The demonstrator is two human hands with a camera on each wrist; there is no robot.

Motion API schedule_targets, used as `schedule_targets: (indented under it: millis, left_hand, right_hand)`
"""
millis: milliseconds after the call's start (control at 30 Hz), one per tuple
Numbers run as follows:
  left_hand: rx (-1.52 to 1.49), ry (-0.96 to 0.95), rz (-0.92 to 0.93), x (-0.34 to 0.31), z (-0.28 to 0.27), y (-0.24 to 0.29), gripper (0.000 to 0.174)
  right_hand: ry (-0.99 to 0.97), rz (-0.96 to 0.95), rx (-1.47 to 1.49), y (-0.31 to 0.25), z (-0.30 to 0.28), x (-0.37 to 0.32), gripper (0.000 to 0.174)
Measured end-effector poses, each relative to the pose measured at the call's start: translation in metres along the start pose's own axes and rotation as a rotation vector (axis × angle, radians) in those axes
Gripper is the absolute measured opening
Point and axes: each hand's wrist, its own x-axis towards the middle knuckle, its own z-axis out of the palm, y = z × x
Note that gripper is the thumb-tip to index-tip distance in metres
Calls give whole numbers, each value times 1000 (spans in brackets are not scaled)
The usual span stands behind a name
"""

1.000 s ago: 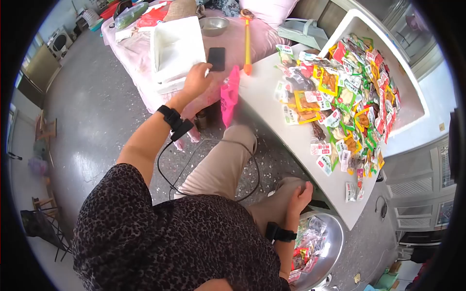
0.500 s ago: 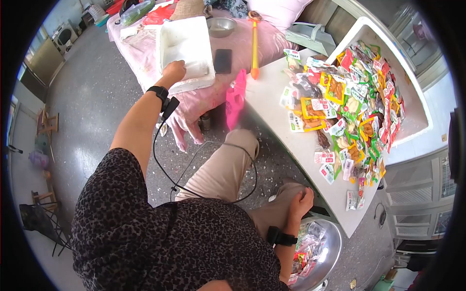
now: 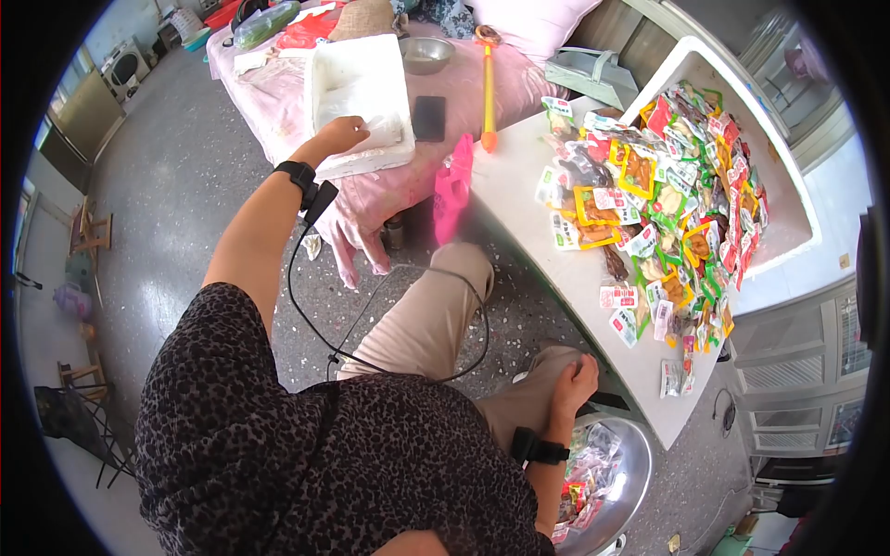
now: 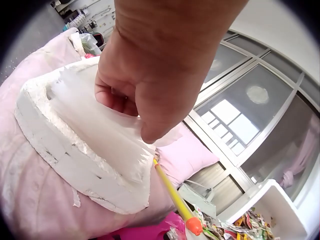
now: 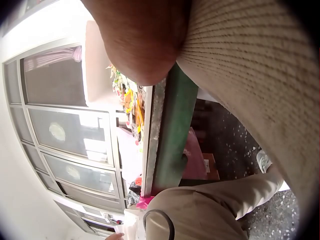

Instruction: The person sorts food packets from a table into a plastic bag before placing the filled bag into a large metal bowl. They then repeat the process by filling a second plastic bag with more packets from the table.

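Note:
A white foam box (image 3: 366, 60) lies on the pink-covered bed, with thin translucent plastic film (image 4: 95, 125) inside. My left hand (image 3: 334, 137) is over the near side of the box. In the left wrist view, its thumb and curled fingers pinch the edge of the film, which spreads across the opening. My right hand (image 3: 575, 382) rests on the knee beside the table corner, its fingers loosely curled and holding nothing.
Many small snack packets (image 3: 667, 199) spill from a tipped white foam bin (image 3: 788, 222) onto the white table (image 3: 528, 204). A metal basin (image 3: 640, 463) with packets stands below. A phone (image 3: 429, 119), a yellow stick (image 3: 489, 93) and a pink bag (image 3: 452, 190) are near the box.
My left hand has moved from the box's right edge beside the phone to the left, over the box opening, then slightly right. My right hand has stayed on the knee.

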Motion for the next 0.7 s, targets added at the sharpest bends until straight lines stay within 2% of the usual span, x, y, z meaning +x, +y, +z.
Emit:
schedule_targets:
  millis: [133, 233, 433, 533, 633, 700]
  left_hand:
    - [-86, 89, 112, 8, 6, -14, 29]
    - [80, 102, 13, 13, -3, -9, 26]
    - [67, 153, -167, -10, -27, 28, 32]
    - [42, 248, -170, 0, -29, 19, 39]
    - [-130, 367, -186, 7, -38, 14, 43]
    - [-162, 451, -130, 9, -45, 15, 41]
  right_hand:
    - [13, -24, -12, 0, 1, -1, 19]
    - [20, -33, -3, 0, -1, 0, 19]
    - [34, -39, 10, -1, 0, 1, 17]
    - [39, -47, -2, -3, -2, 1, 17]
    - [32, -51, -18, -3, -2, 0, 18]
    - [27, -49, -24, -1, -1, 0, 19]
